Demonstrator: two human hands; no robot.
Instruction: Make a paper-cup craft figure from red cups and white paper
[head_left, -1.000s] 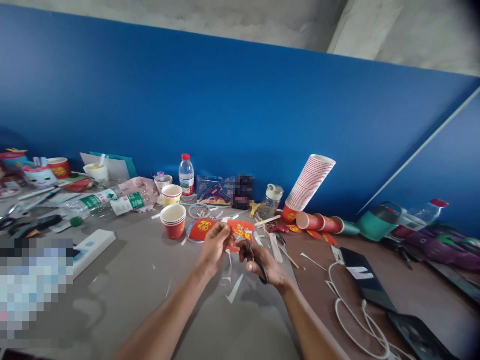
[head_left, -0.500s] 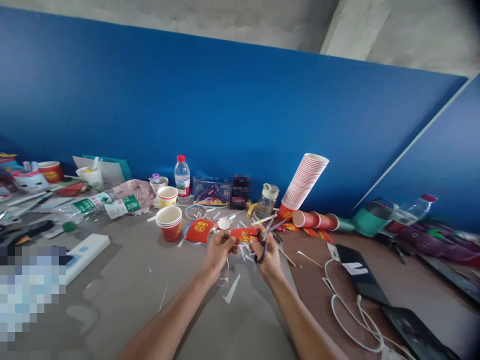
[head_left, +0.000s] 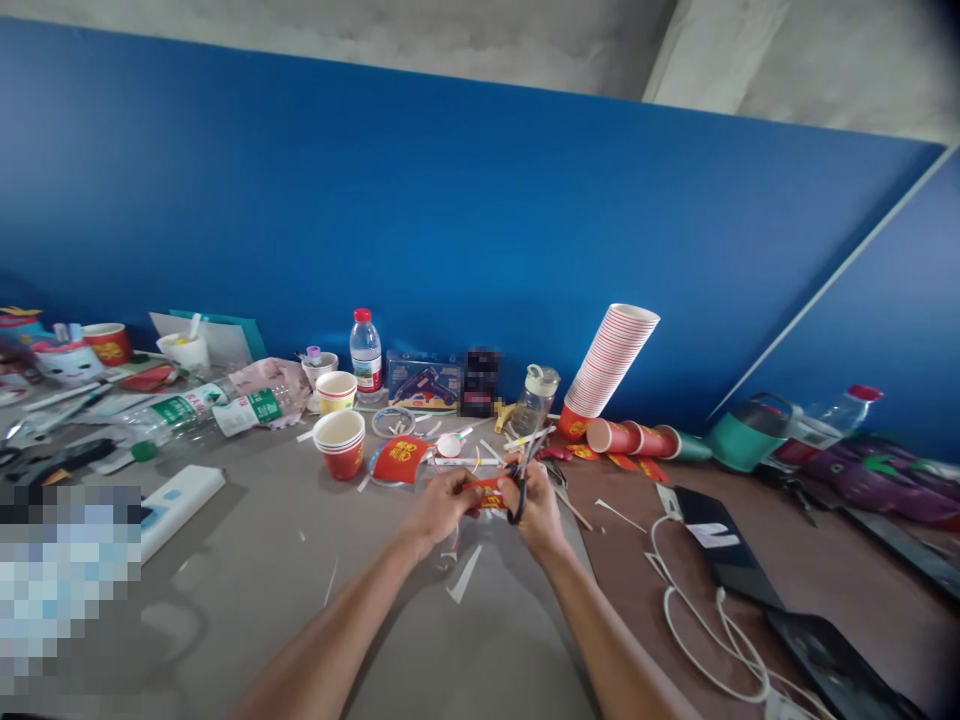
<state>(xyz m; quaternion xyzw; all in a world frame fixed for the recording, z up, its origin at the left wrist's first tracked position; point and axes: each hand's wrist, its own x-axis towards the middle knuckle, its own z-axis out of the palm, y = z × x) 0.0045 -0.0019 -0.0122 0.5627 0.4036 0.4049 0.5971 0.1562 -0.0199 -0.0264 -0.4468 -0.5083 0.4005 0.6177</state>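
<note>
Paper (head_left: 491,493), red with gold characters, is held between two hands over the grey table (head_left: 262,600), in front of a litter of scraps. Its left end is pinched between the thumb and fingers of the left hand (head_left: 442,502). Its right end is gripped by the curled fingers of the right hand (head_left: 541,505), in which dark-handled scissors (head_left: 523,486) are also held, the blades pointed away toward the blue partition (head_left: 450,220). How each finger is set in the handle loops cannot be told.

Just beyond the left hand, a curved red piece (head_left: 401,461) is seen near a white disc (head_left: 449,445) and a clear ring (head_left: 394,422). To their left, a nest of red paper cups (head_left: 343,464) is stood upright, with a yellow-banded cup (head_left: 335,395) placed behind it and a red-capped bottle (head_left: 367,362) farther back. Beyond the right hand, a glass jar (head_left: 534,408) is seen beside a tall, leaning cup stack (head_left: 611,360); red cups (head_left: 611,437) are laid on their sides next to it. Nearer, a pointed white scrap (head_left: 466,576) is left on the table.
</note>
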